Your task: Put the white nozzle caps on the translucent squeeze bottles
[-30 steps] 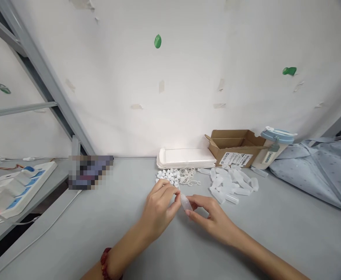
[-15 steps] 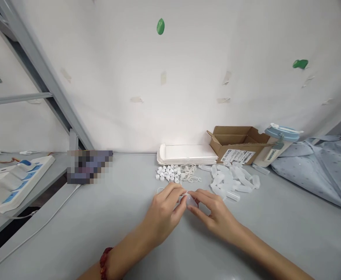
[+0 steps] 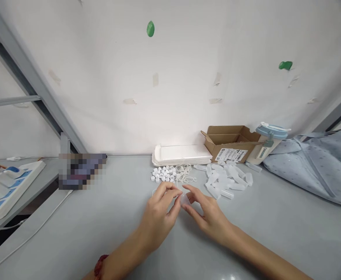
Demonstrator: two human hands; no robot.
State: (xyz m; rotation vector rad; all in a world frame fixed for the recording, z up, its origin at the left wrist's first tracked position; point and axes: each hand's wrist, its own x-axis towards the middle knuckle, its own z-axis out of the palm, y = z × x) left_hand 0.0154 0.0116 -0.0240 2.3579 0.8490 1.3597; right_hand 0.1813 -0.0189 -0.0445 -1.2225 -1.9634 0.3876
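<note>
Just above the grey table, a translucent plastic tube (image 3: 185, 200) sits between my two hands, partly covered by fingers. My right hand (image 3: 208, 214) has it between thumb and fingers, the index finger raised over its end. My left hand (image 3: 160, 216) is closed in a pinch at the tube's left end; what its fingertips grip is too small to make out. A pale loop of cord (image 3: 153, 192) shows just behind the left fingers. Beyond the hands lie white caps (image 3: 162, 174), thin white cords (image 3: 184, 173) and a pile of similar translucent tubes (image 3: 227, 178).
A stack of white trays (image 3: 182, 154) and an open cardboard box (image 3: 231, 144) stand against the wall. To their right are a blue-lidded bottle (image 3: 266, 144) and a light blue bag (image 3: 313, 167). A power strip (image 3: 13, 186) and a cable (image 3: 39, 233) lie left.
The view has shifted slightly, so the scene sits further left. My right index finger has lifted and straightened over the tube. The left hand keeps its pinch.
</note>
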